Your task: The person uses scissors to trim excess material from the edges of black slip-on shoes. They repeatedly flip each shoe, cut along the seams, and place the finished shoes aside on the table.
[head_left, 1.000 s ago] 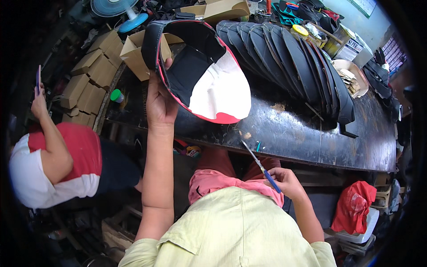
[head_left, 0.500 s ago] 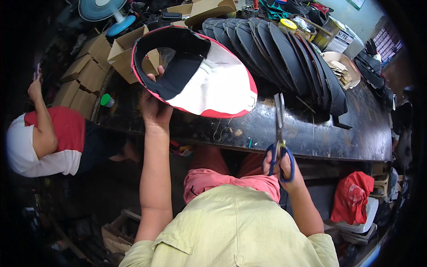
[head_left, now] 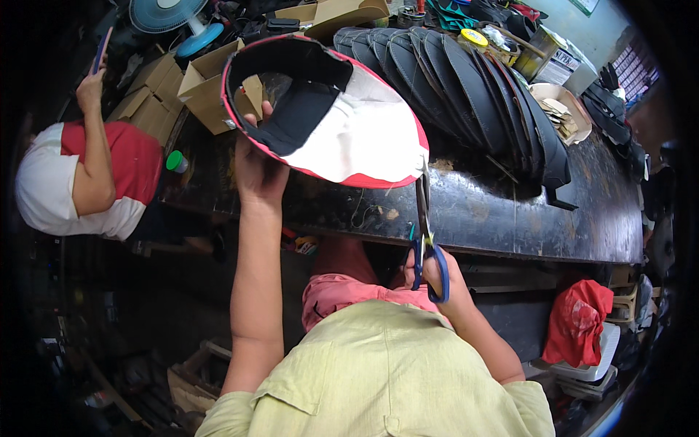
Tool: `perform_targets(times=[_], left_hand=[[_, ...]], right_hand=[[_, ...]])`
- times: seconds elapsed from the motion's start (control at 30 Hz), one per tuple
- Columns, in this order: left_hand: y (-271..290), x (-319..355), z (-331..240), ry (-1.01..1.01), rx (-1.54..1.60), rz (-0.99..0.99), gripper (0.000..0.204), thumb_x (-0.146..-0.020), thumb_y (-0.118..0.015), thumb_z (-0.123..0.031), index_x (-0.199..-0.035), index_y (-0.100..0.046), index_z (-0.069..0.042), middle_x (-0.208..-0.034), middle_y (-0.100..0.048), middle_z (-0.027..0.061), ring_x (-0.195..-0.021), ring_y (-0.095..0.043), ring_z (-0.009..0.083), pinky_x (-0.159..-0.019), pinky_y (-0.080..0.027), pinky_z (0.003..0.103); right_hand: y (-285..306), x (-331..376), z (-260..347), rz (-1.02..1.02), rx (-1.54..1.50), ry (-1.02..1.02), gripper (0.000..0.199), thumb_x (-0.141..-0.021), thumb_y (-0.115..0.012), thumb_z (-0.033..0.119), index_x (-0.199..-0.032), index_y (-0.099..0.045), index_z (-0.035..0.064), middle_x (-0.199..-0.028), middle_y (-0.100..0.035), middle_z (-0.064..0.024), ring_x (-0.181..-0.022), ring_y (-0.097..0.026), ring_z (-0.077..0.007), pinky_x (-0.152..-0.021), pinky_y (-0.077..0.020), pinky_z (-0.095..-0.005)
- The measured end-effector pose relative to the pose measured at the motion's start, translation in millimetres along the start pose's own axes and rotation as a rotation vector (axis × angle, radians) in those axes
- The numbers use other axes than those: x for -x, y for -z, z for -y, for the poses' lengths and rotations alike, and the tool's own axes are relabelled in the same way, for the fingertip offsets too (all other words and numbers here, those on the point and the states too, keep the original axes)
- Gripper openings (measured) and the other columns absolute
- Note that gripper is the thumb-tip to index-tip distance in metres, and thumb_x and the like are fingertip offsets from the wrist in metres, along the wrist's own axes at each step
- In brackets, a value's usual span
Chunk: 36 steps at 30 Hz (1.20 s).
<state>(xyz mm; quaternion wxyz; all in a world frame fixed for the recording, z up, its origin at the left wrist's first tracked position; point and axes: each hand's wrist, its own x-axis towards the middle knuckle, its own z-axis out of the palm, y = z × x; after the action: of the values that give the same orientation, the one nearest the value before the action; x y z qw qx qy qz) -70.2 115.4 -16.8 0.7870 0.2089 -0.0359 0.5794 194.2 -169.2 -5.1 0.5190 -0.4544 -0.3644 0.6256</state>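
Left hand (head_left: 262, 171): closed on the near side wall of the shoe upper (head_left: 364, 138), with fingertips inside the opening.
Shoe upper: held aloft over the surface (head_left: 524, 233), red-rimmed, black-lined, white panel facing up, pointed end toward the right.
Right hand (head_left: 443, 275): curled through the loops of the blue-handled scissors (head_left: 425, 237), blades pointing up and nearly together.
Blade tips: right at the red rim of the pointed end; touching or just short of it, cannot tell.
Just changed: scissors swung in from well apart on the right half a second ago; upper almost steady.
Meaning: rim now within reach of the blades, apparently lined up for close work there.
Behind: overlapping black stitched pieces (head_left: 466, 95), open cardboard box (head_left: 202, 109), green-lidded jar (head_left: 176, 162).
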Motion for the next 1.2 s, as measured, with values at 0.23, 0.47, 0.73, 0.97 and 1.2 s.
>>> perform_targets(times=[0.23,0.47,0.73,0.97,1.2], left_hand=[[-18.9,-48.0,-43.0,0.113,-0.080,0.148,0.028,-0.107,-0.057,-0.032,-0.109,-0.073,-0.009,-0.137,-0.065,0.0175,-0.132,-0.059,0.0349,-0.117,-0.043,0.057],[-46.6,-59.6,-35.8,0.245,-0.084,0.288,0.028,-0.110,-0.050,-0.028,-0.117,-0.067,-0.007,-0.143,-0.060,0.0186,-0.136,-0.056,0.0356,-0.117,-0.043,0.057],[-48.9,-57.5,-41.1,0.231,-0.144,0.258,0.026,-0.110,-0.050,-0.027,-0.116,-0.066,-0.007,-0.143,-0.061,0.0198,-0.136,-0.056,0.0325,-0.118,-0.044,0.051],[9.9,-32.7,-2.8,0.217,-0.630,-0.285,0.025,-0.107,-0.059,-0.030,-0.125,-0.060,-0.012,-0.128,-0.069,0.0117,-0.117,-0.063,0.0259,-0.107,-0.048,0.045],[-12.2,16.5,11.9,-0.613,-1.944,-0.348,0.066,-0.097,-0.073,-0.027,-0.153,-0.045,-0.007,-0.155,-0.048,0.0193,-0.140,-0.049,0.0308,-0.116,-0.038,0.050]], right_hand=[[57.5,14.3,63.4,0.032,1.309,0.112,0.062,-0.072,-0.085,0.057,-0.089,-0.056,0.0051,-0.083,-0.056,-0.0165,-0.084,-0.057,-0.0399,-0.077,-0.0419,-0.0452],[54.2,-5.1,110.5,0.137,1.578,0.331,0.067,-0.069,-0.085,0.058,-0.099,-0.059,0.0037,-0.087,-0.062,-0.0151,-0.090,-0.062,-0.0367,-0.087,-0.0420,-0.0429],[47.9,-0.1,111.4,0.318,1.547,0.308,0.037,-0.066,-0.087,0.017,-0.091,-0.062,0.0058,-0.079,-0.066,-0.0118,-0.080,-0.065,-0.0368,-0.083,-0.0484,-0.0462],[73.8,7.9,95.6,-0.092,1.560,0.326,0.031,-0.074,-0.082,0.021,-0.089,-0.060,0.0052,-0.075,-0.064,-0.0124,-0.077,-0.062,-0.0373,-0.079,-0.0451,-0.0439],[95.6,14.5,80.8,-0.098,1.628,0.203,0.031,-0.077,-0.081,0.023,-0.091,-0.060,0.0052,-0.076,-0.064,-0.0132,-0.078,-0.063,-0.0375,-0.080,-0.0435,-0.0450]])
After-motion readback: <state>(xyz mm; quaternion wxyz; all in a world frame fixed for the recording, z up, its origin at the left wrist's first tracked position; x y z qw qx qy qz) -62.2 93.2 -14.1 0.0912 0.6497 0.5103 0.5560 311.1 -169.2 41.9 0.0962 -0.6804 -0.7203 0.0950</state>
